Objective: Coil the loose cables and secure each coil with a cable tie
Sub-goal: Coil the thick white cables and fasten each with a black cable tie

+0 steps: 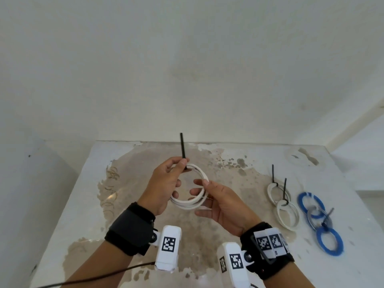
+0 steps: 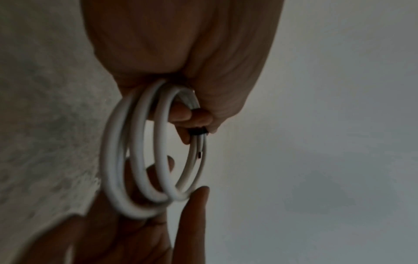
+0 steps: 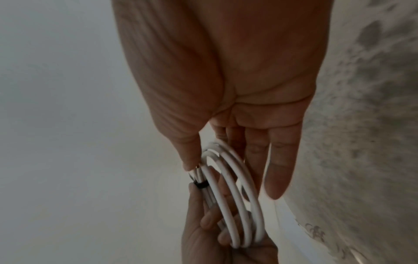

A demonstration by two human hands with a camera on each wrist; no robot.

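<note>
A white cable coil (image 1: pixel 188 204) (image 2: pixel 140 169) (image 3: pixel 239 196) is held above the table between both hands. A black cable tie (image 1: pixel 182 146) wraps its far side, with the tail standing straight up. The tie's band shows as a small dark wrap (image 2: pixel 198 131) (image 3: pixel 201 184) on the strands. My left hand (image 1: pixel 180 171) (image 2: pixel 181 53) grips the coil at the tie, thumb beside the tail, fingers curled through the loop. My right hand (image 1: pixel 201 182) (image 3: pixel 226 71) pinches the coil's right side between thumb and index finger; its other fingers are straight.
On the table's right lie tied coils: two white ones (image 1: pixel 272 192) (image 1: pixel 287 215), two blue ones (image 1: pixel 310 202) (image 1: pixel 330 242) and a grey one (image 1: pixel 318 217) between them. The stained tabletop (image 1: pixel 145 173) ends at a wall behind. A dark cord (image 1: pixel 104 275) trails at the lower left.
</note>
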